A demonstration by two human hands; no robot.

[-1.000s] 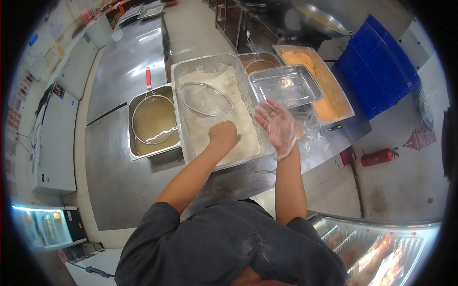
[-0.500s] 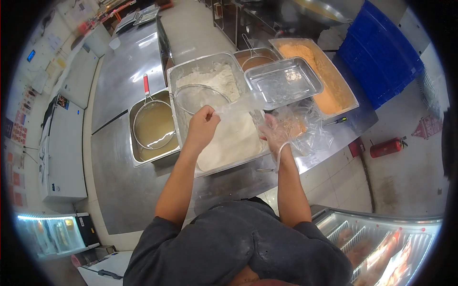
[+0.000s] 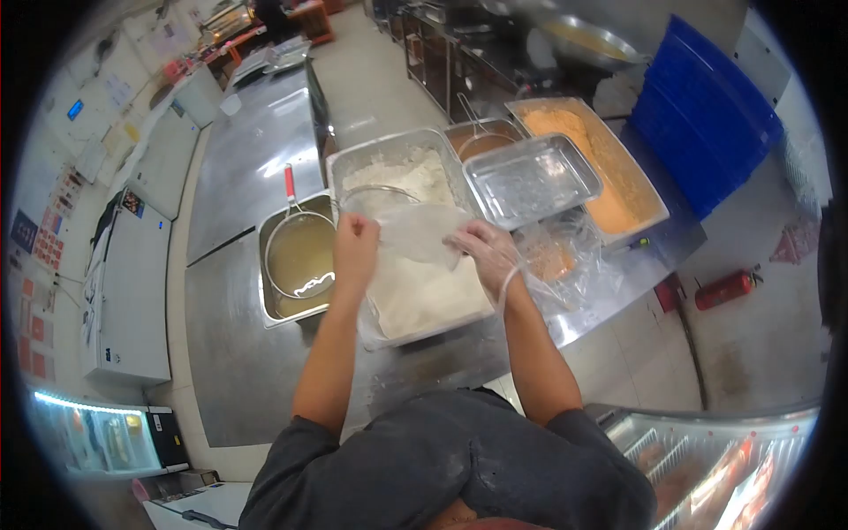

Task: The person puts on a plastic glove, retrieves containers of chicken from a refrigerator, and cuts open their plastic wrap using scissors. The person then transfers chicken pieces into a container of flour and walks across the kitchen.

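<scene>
A clear disposable plastic glove [image 3: 415, 231] is stretched between my two hands, above a deep steel pan [image 3: 477, 323] of pale flour [image 3: 422, 296]. My left hand [image 3: 357, 247], bare, is closed on the glove's left end. My right hand [image 3: 486, 249] wears a similar loose clear glove and pinches the right end. Behind the held glove, a wire strainer [image 3: 380, 189] rests in the flour pan, partly hidden. Left of my left hand, a red-handled strainer [image 3: 290, 183] sits in a pan of cloudy liquid [image 3: 300, 256].
An empty steel tray [image 3: 532, 181] overlaps a pan of orange crumbs [image 3: 609, 190] and a smaller pan with a strainer [image 3: 481, 134]. Clear plastic bags [image 3: 556, 261] lie right of the flour. A blue crate [image 3: 702, 119] stands far right, a fire extinguisher [image 3: 726, 289] below it.
My right hand has come up and closed on the glove, which now spreads between both hands. My left hand has shifted slightly left and down. The camera view has tilted a little.
</scene>
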